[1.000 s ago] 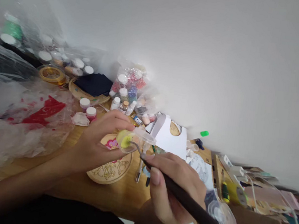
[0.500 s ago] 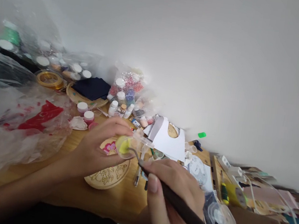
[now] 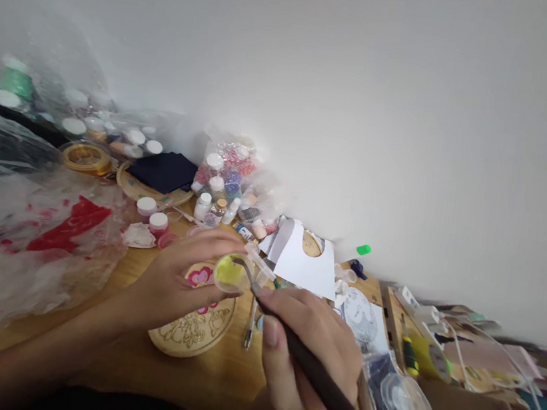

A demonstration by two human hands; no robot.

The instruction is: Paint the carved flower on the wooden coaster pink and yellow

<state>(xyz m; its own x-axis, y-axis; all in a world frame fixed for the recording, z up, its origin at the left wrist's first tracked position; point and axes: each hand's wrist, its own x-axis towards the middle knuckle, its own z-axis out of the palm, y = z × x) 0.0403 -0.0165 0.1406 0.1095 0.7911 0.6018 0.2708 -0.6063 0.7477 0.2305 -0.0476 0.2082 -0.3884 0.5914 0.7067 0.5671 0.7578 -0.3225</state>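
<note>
Left hand pinches a yellow pot, right hand grips a tool, tip hidden inside.

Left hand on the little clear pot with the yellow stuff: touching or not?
Touching. The head view shows the left hand with its fingers wrapped over the clear pot, lifted above the wooden disc, no gap visible.

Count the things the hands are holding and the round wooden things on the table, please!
Small clear pot of yellow stuff in the left hand: 1
Dark-handled tool in the right hand: 1
Round wooden discs: 2
Total: 4
</note>
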